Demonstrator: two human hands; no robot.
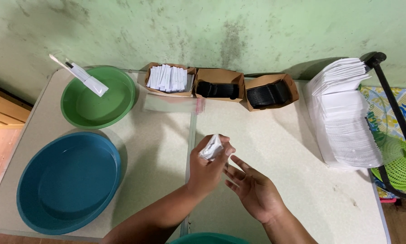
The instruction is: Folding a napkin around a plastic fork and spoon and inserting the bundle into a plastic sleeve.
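table (275,144) | green basin (85,113) | blue basin (54,190) | three cardboard trays (219,74) | white stack (343,117) | clear bag (173,105)

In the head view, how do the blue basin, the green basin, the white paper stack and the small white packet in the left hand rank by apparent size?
1. blue basin, though nearer the camera
2. green basin and white paper stack: look alike, not ranked
3. small white packet, held by the left hand
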